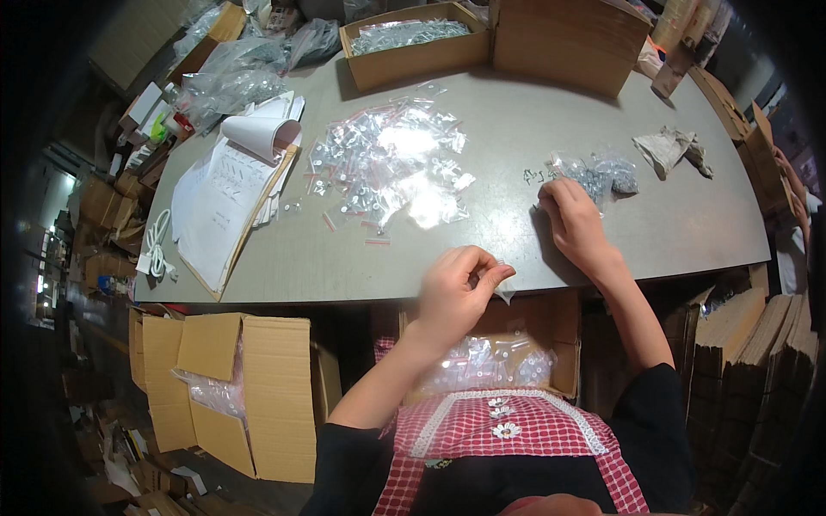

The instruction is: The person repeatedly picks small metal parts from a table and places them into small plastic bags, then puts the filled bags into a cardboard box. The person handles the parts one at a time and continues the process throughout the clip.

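My left hand [461,290] pinches a small clear plastic bag [505,291] between thumb and fingers, over the table's front edge. My right hand [568,216] reaches over the tabletop, its fingertips by a few small metal parts [535,175] and bags of metal hardware [587,177]; whether it holds anything is hidden. To the left lies a wide pile of small zip bags [393,155] with red seal lines and small parts inside. Below my hands, an open cardboard box [566,348] holds more small clear bags [481,364].
A clipboard with papers [226,187] and a white cable [157,248] lie at the left. Cardboard boxes [419,61] stand along the back, one filled with metal parts. A cloth [671,148] lies at the right. An open carton [277,393] stands below left; flattened cardboard [742,335] stands below right.
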A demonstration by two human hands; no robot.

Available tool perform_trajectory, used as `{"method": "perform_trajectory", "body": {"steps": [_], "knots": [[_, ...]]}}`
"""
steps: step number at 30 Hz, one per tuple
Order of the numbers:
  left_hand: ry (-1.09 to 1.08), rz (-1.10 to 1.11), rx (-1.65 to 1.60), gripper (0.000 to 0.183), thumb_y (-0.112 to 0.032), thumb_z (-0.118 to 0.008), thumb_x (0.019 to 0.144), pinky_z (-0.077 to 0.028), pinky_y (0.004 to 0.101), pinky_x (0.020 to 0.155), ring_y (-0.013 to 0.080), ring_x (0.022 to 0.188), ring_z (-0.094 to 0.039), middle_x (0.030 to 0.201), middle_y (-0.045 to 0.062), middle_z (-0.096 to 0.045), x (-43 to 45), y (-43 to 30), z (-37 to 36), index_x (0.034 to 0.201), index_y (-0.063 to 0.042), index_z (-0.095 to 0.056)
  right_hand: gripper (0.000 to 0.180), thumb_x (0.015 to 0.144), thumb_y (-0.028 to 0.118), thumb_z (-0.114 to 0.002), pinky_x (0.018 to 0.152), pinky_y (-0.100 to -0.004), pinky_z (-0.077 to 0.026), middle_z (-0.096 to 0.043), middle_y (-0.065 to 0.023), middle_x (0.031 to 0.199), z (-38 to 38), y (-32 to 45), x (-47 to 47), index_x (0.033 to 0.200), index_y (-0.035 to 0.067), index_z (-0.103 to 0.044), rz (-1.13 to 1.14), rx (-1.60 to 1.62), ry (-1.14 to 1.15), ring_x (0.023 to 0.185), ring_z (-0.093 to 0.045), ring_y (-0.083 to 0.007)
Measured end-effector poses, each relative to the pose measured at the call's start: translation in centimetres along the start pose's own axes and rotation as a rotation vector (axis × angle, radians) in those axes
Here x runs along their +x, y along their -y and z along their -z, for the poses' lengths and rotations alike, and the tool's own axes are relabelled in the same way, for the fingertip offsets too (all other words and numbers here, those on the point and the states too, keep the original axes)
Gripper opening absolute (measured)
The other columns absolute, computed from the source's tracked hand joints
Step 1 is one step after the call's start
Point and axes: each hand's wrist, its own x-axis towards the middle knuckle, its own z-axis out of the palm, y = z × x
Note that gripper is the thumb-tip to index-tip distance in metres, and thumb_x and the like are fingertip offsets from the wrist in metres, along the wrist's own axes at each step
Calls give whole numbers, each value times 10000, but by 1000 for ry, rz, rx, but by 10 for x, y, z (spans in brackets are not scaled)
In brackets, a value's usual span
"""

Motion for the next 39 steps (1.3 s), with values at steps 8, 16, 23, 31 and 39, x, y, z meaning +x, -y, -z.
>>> {"method": "perform_trajectory", "body": {"steps": [8, 16, 23, 31, 39], "knots": [[41, -201, 192, 81, -86, -799, 836, -526, 424, 765, 317, 835, -652, 862, 96, -689, -2, 11, -8, 886, -65, -739, 284, 826, -105, -646, 861, -445, -521, -643, -186, 1029, 32, 53, -18, 1096, -18, -624, 59, 364, 105, 950, -636, -400], [-26, -329, 333, 248, -81, -841, 738, -514, 418, 718, 300, 865, -614, 906, 71, -627, -1, 7, -12, 932, -88, -688, 393, 744, -90, -679, 802, -421, -555, -652, -146, 1045, 36, 68, -24, 1125, 5, -663, 321, 283, 98, 913, -651, -352], [-13, -337, 367, 313, -59, -798, 749, -535, 405, 746, 296, 911, -625, 990, 75, -660, -2, -1, -10, 1052, -84, -725, 415, 767, -32, -700, 890, -460, -550, -669, -171, 1176, 48, 63, -20, 1177, 26, -692, 342, 329, 122, 1037, -666, -373], [11, -286, 205, 210, -50, -763, 899, -564, 396, 777, 298, 890, -689, 992, 105, -721, -5, -2, -10, 1106, -67, -728, 276, 860, -67, -710, 866, -424, -552, -681, -180, 1130, 50, 61, -27, 1112, -6, -614, 138, 336, 240, 1014, -682, -356], [169, 155, -117, 161, -134, -731, 968, -576, 333, 751, 165, 827, -722, 915, 147, -760, -5, -14, 1, 1056, 1, -742, 346, 851, -26, -687, 839, -458, -552, -664, -199, 1081, 46, 63, -35, 1187, 0, -608, 0, 465, 280, 957, -674, -403]]}}
